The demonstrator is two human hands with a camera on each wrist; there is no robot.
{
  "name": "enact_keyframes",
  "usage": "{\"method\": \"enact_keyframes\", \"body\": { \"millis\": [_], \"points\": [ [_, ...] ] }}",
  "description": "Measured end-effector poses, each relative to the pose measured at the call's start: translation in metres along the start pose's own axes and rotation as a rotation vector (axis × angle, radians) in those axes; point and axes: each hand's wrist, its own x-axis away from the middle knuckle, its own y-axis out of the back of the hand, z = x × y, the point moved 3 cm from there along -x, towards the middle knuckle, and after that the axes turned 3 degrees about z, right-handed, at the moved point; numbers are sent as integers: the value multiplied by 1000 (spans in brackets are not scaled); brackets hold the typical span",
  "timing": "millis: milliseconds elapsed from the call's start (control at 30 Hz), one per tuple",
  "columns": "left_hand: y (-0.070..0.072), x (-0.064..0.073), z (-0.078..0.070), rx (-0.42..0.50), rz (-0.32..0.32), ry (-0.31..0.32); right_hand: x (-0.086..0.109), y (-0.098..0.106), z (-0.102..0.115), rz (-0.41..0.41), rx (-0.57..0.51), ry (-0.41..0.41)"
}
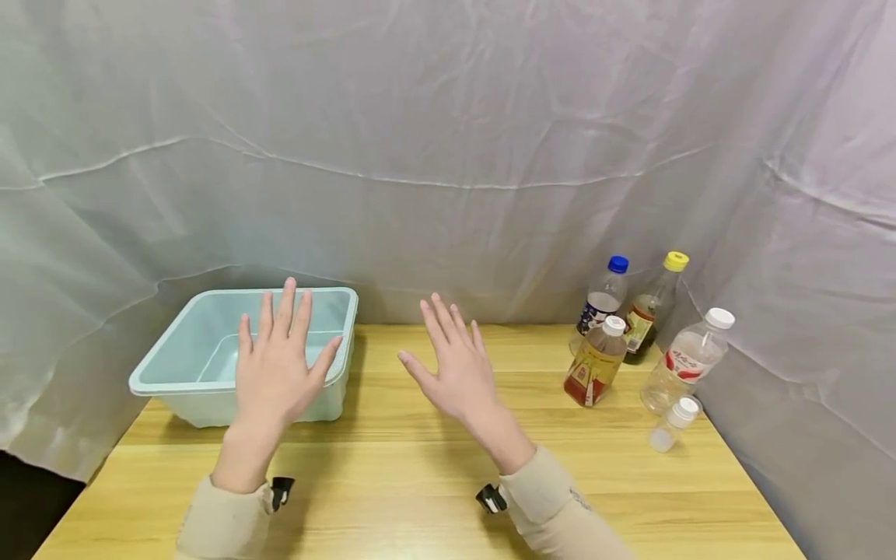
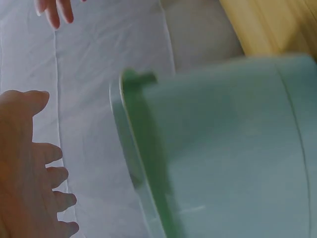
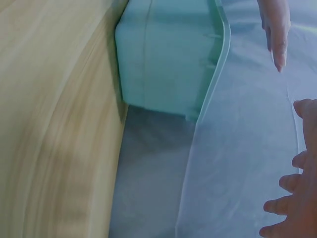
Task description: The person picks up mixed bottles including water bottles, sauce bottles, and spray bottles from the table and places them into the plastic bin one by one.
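Observation:
My left hand [image 1: 276, 377] is raised with fingers spread, in front of a pale blue plastic basin [image 1: 168, 386] at the table's left. It holds nothing. The left wrist view shows this hand [image 2: 25, 168] apart from the basin's wall [image 2: 233, 148]. My right hand [image 1: 458, 369] is also raised over the middle of the table, its fingers straight and thumb out, gripping nothing. In the right wrist view the right hand [image 3: 297, 193] shows at the lower right, with the basin [image 3: 168, 59] farther off.
At the right stand a blue-capped bottle [image 1: 605, 299], a yellow-capped dark bottle [image 1: 651, 315], a white-capped bottle with reddish label [image 1: 596, 362], a larger clear bottle [image 1: 689, 362] and a small clear bottle [image 1: 672, 426]. Grey cloth [image 1: 448, 155] hangs behind the wooden table [image 1: 406, 498].

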Motion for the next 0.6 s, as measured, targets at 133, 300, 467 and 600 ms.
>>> {"method": "enact_keyframes", "body": {
  "millis": [133,300,467,600],
  "points": [
    [10,0,15,-24,24,-6,-9,-6,13,14,1,22],
    [18,0,38,-64,88,-4,-17,-15,29,69,5,36],
    [23,3,66,-136,137,-12,-24,-26,42,115,18,48],
    [29,5,88,-183,179,-7,-30,-34,49,138,22,55]
  ]
}}
